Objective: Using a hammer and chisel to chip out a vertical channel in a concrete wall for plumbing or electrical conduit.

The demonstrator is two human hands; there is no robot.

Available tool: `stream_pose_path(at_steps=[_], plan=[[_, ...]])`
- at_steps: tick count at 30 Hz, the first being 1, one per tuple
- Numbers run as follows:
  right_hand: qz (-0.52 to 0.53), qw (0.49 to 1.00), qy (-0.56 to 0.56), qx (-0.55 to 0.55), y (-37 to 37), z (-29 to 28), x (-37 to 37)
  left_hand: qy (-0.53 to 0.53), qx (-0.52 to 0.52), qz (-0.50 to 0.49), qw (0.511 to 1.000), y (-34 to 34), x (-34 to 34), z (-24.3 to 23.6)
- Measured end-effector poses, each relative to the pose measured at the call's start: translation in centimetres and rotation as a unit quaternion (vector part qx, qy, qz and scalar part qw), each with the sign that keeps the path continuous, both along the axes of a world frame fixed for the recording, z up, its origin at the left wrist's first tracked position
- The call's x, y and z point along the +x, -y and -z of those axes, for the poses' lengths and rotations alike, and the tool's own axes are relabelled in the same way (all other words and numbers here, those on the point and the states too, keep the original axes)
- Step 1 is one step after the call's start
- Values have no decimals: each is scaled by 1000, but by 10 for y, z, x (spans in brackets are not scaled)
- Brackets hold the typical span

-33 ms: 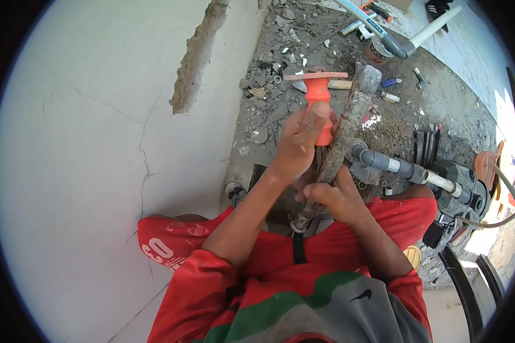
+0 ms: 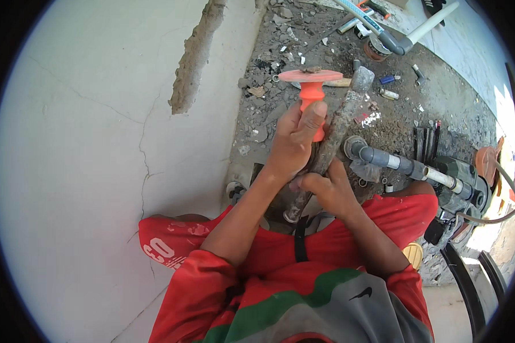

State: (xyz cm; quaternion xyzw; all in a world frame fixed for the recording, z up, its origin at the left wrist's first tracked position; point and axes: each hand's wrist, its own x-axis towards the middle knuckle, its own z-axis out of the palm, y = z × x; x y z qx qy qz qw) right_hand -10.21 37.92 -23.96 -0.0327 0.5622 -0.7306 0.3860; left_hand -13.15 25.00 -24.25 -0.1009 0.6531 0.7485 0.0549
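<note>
My left hand (image 2: 294,140) is closed around the orange rubber grip of a chisel (image 2: 312,90), its round guard disc at the far end. The chisel's steel runs down behind my fingers, and its tip is hidden. In my right hand (image 2: 333,191) is a hammer (image 2: 333,134), a long cement-crusted shaft with a thicker block at its far end. It slants from upper right to lower left, close beside the chisel. The near end of the shaft is round and hangs above my lap, between my red-clad knees.
To the left rises a cracked white wall with a rough groove (image 2: 197,57). Rubble covers the floor (image 2: 269,57), with a wooden-handled tool (image 2: 337,83) lying behind the chisel. Grey pipes (image 2: 383,159) and a dark green machine (image 2: 455,171) stand at right; black channels (image 2: 463,286) lie nearer.
The chisel has shifted slightly left and tipped, so more of its guard disc's face shows. The hammer has moved a little left along with my right hand. Both grips stay closed.
</note>
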Motion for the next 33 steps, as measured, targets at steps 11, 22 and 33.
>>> stream_pose_path(at_steps=[11,22,33], plan=[[185,980,55,39,4,48,0,-236,-716,126,645,101,-34,-18],[195,967,-115,116,13,64,15,-298,-805,87,506,151,-71,17],[423,878,-121,-189,65,-10,-18,-295,-657,68,691,177,-99,-6]])
